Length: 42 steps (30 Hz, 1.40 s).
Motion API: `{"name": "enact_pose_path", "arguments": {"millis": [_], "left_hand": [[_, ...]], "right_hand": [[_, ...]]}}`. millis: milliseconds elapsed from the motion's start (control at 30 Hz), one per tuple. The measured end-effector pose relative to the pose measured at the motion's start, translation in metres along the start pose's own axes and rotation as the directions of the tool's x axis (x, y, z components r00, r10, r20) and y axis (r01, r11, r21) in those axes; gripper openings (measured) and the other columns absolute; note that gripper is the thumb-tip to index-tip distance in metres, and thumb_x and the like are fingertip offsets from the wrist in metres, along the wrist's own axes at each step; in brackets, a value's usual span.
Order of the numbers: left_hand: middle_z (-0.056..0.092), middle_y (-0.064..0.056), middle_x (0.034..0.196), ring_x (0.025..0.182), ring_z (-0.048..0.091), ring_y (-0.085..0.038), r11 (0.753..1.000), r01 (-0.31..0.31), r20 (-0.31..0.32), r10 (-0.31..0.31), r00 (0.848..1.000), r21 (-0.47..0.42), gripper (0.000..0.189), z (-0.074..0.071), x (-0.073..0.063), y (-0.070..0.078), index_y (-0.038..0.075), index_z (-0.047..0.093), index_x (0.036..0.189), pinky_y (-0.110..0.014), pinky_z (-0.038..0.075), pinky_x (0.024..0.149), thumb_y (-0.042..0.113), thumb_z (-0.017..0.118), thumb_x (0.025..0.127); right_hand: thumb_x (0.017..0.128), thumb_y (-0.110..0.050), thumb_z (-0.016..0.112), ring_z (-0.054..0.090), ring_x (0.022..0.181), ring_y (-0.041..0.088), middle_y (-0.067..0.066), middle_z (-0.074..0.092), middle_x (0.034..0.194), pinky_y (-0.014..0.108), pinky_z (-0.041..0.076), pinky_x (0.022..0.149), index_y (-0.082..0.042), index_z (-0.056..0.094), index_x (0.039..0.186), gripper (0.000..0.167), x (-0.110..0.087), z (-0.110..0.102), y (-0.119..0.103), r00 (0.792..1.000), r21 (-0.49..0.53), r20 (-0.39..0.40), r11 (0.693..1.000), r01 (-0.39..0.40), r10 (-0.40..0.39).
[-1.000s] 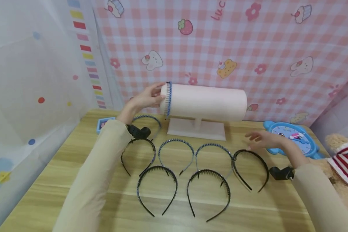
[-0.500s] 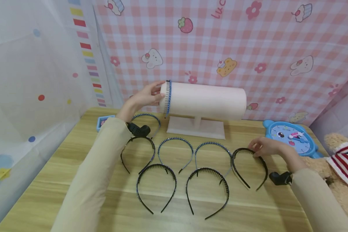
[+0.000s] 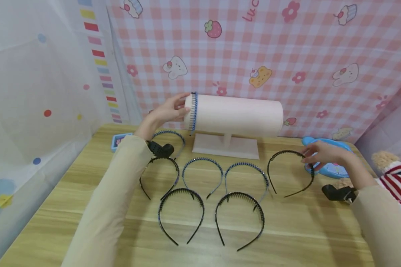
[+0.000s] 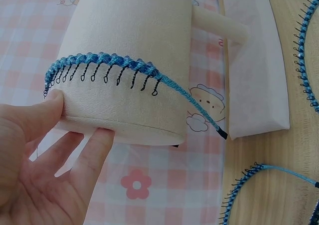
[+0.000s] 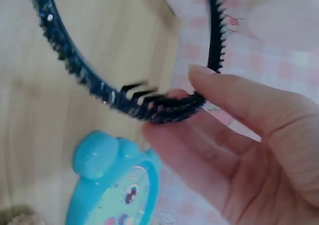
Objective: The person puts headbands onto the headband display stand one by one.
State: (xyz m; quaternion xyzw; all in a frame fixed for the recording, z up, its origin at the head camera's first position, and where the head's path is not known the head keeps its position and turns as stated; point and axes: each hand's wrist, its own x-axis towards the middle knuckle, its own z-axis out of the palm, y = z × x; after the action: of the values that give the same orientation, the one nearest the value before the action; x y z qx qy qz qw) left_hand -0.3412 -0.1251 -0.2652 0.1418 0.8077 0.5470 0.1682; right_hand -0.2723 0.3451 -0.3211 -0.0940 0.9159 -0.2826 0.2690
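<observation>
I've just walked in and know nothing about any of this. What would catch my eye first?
Probably the big pale cylinder on its stand at the back of the table, with a bright blue headband over its left end. At right, a glittery dark headband is in the right hand's grip. Behind everything spreads a pink checked backdrop.

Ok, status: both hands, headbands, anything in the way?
Left hand gripping end of white roll, blue headband on it. Right hand holding black headband, apart from roll. Blue clock partly behind right hand, nothing seen blocking.
</observation>
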Motion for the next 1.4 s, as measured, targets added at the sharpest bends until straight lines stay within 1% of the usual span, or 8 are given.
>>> {"name": "enact_pose_path", "arguments": {"millis": [100,200,367,533,700,800,1000,1400], "left_hand": [[0.022,-0.008,0.152,0.133,0.036,-0.025,1.0,0.004,-0.003,-0.003,1.0,0.01,0.063,-0.001,-0.001,0.0,0.025,0.013,0.147,-0.038,0.041,0.106,0.013,0.047,0.095],[0.022,-0.008,0.152,0.132,0.036,-0.025,1.0,0.004,-0.005,-0.004,1.0,0.014,0.063,-0.001,0.0,0.0,0.025,0.013,0.147,-0.038,0.041,0.106,0.013,0.047,0.095],[0.022,-0.009,0.152,0.133,0.036,-0.026,1.0,-0.003,-0.004,0.003,1.0,0.016,0.064,0.0,0.001,0.001,0.024,0.013,0.147,-0.038,0.042,0.106,0.012,0.047,0.094],[0.023,-0.008,0.152,0.132,0.036,-0.025,1.0,-0.005,-0.006,0.005,1.0,0.025,0.064,0.001,0.001,-0.001,0.023,0.014,0.147,-0.037,0.042,0.105,0.013,0.047,0.094],[0.022,-0.008,0.152,0.133,0.036,-0.025,1.0,-0.002,0.001,0.002,1.0,0.023,0.064,0.0,0.002,-0.002,0.023,0.013,0.147,-0.038,0.042,0.105,0.013,0.047,0.095],[0.022,-0.008,0.152,0.132,0.036,-0.026,1.0,-0.006,0.005,0.006,1.0,0.023,0.064,0.0,0.001,-0.002,0.024,0.012,0.147,-0.038,0.043,0.105,0.013,0.047,0.095],[0.022,-0.009,0.152,0.132,0.037,-0.026,1.0,-0.013,0.007,0.013,1.0,0.017,0.064,-0.001,0.001,-0.002,0.024,0.012,0.147,-0.039,0.043,0.105,0.012,0.046,0.095],[0.022,-0.007,0.152,0.133,0.036,-0.025,1.0,-0.006,-0.003,0.006,1.0,0.02,0.063,-0.002,0.001,-0.002,0.024,0.014,0.147,-0.038,0.042,0.106,0.014,0.047,0.095]], "right_hand": [[0.09,-0.022,0.057,0.066,0.078,0.021,0.034,0.055,0.11,0.036,0.06,0.067,0.018,0.037,0.126,0.057,-0.002,-0.007,-0.006,0.991,-0.017,-0.136,1.0,0.013,-0.016],[0.09,-0.028,0.057,0.067,0.071,0.022,0.038,0.052,0.111,0.035,0.059,0.061,0.019,0.037,0.125,0.061,-0.001,-0.013,-0.014,0.966,-0.038,-0.26,0.999,-0.003,-0.007],[0.089,-0.027,0.058,0.067,0.065,0.014,0.036,0.055,0.104,0.033,0.06,0.06,0.02,0.035,0.126,0.063,0.0,-0.016,-0.027,0.924,0.064,-0.381,0.998,0.012,0.013],[0.09,-0.02,0.056,0.061,0.066,-0.004,0.001,0.06,0.09,0.029,0.06,0.067,0.016,0.029,0.134,0.063,0.0,-0.016,-0.038,0.892,0.236,-0.452,0.965,0.116,0.004],[0.087,-0.032,0.059,0.059,0.066,-0.009,-0.021,0.055,0.077,0.022,0.059,0.065,0.012,0.035,0.134,0.068,-0.002,-0.015,-0.055,0.835,0.252,-0.55,0.953,0.166,0.0],[0.083,-0.04,0.062,0.061,0.068,-0.008,-0.02,0.057,0.079,0.021,0.059,0.066,0.008,0.038,0.134,0.074,-0.003,-0.012,-0.068,0.811,0.255,-0.585,0.95,0.18,0.004],[0.083,-0.042,0.061,0.061,0.069,-0.007,0.012,0.056,0.108,0.022,0.059,0.067,0.003,0.039,0.135,0.072,0.004,-0.005,-0.088,0.785,0.226,-0.619,0.955,0.191,-0.011],[0.083,-0.042,0.061,0.062,0.071,-0.008,-0.023,0.055,0.085,0.011,0.055,0.065,-0.004,0.039,0.137,0.07,0.013,-0.003,-0.086,0.756,0.216,-0.648,0.93,0.297,-0.091]]}}
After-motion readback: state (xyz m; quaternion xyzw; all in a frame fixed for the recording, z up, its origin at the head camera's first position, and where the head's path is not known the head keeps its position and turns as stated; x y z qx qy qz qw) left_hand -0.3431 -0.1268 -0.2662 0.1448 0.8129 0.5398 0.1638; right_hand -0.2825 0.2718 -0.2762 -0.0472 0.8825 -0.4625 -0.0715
